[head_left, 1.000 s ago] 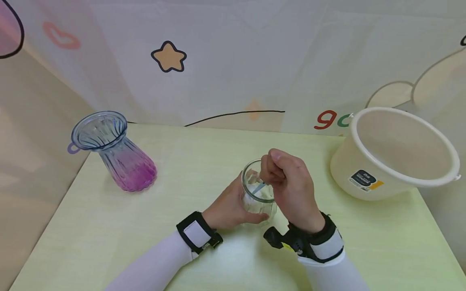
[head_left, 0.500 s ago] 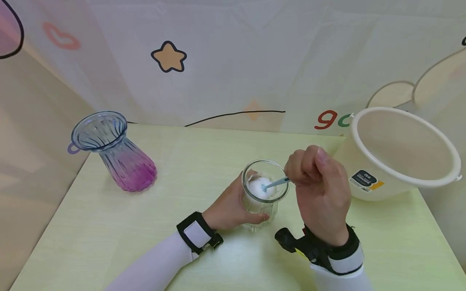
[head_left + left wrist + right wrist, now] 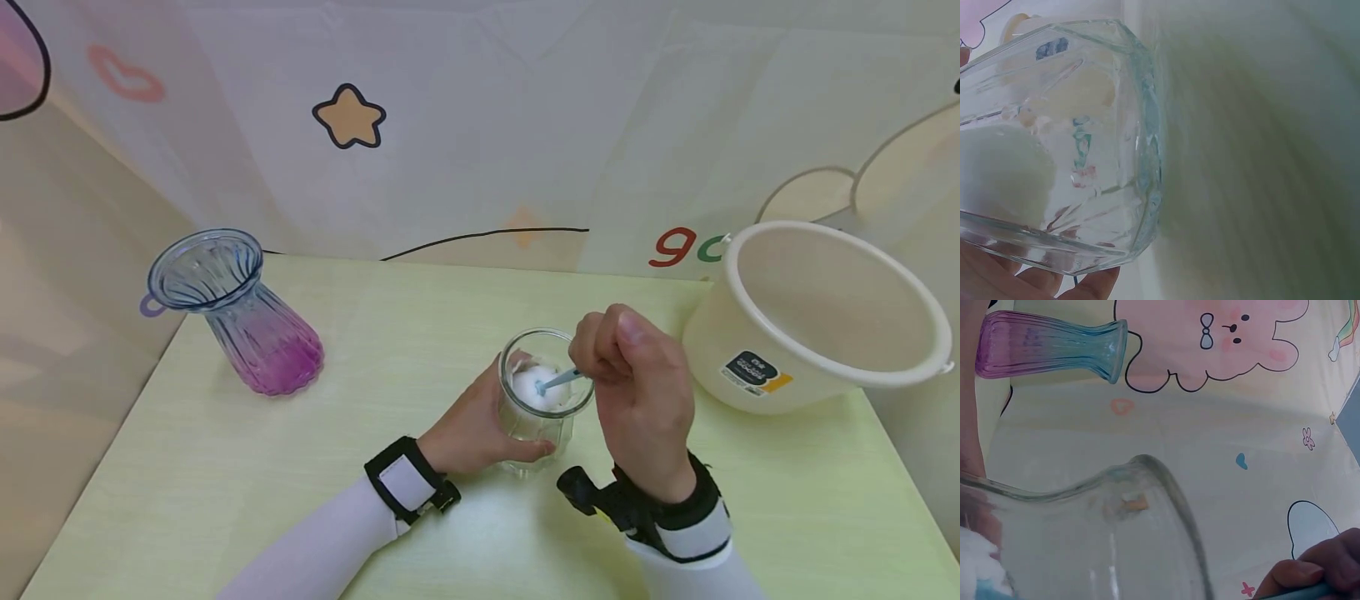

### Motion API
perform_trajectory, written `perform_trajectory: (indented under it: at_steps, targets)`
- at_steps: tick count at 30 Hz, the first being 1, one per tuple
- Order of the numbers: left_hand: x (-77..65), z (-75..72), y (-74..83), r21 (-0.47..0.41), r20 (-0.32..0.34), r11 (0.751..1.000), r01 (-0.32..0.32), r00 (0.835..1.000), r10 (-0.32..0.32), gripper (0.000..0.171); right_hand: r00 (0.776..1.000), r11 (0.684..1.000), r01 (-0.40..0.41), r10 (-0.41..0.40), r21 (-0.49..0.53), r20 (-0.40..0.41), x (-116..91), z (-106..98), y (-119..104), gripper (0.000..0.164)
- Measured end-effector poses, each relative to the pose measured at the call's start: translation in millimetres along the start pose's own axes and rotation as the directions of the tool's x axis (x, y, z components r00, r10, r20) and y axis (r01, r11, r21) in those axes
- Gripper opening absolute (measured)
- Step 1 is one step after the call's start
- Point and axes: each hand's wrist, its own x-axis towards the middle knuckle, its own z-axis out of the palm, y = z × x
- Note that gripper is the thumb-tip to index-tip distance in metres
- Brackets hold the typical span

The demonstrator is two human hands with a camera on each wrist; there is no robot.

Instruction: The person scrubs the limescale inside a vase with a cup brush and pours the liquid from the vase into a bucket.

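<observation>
My left hand [image 3: 480, 425] grips a clear glass cup [image 3: 551, 429] around its side, near the middle of the table. In the left wrist view the faceted glass base is close up, fingers curled beneath it. Inside sits the white sponge head [image 3: 528, 387] of a cup brush, seen through the wall as a pale blob [image 3: 1000, 175]. My right hand [image 3: 641, 383] holds the brush by its thin blue handle [image 3: 562, 380], which slants out over the rim. In the right wrist view the glass rim and part of the white sponge [image 3: 975, 562] show beside that hand.
A blue-to-pink ribbed glass vase [image 3: 262, 325] stands at the back left. A cream bucket [image 3: 757, 342] with a dark label is at the back right, close to my right hand. Behind the table [image 3: 225, 500] hangs a printed cloth [image 3: 480, 125].
My right hand first moves right, bringing the brush's handle and sponge into view, then shifts slightly back left toward the glass. My left hand and the glass stay put.
</observation>
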Motion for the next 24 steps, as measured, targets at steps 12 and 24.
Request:
perform_trajectory:
  at_steps: [12,24]
  targets:
    - [2.9,0.8,-0.5,-0.046,0.011,0.999,-0.028,1.0,0.029,0.092,0.979,0.946,-0.195,0.206,-0.26,0.014,0,3,13,0.041]
    - [3.8,-0.1,0.5,-0.059,0.022,0.997,-0.053,0.998,0.055,0.093,0.963,0.903,-0.222,0.262,-0.367,0.063,1,2,12,0.043]
